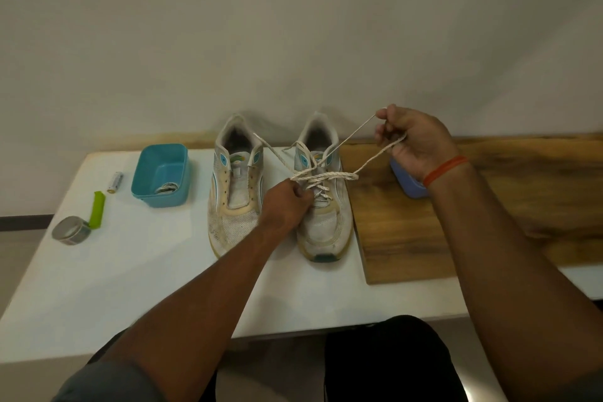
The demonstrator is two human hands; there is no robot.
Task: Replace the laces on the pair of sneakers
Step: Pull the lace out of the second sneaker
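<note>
The left hand is pinching the lace over the right sneaker; the right hand is gripping raised lace strands. The unlaced left sneaker, teal tub, battery and tape roll are lying alongside on the white table.

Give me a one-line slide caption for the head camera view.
Left hand and right hand pull a lace on the right sneaker.

Both hands grip lace over right sneaker.
</note>
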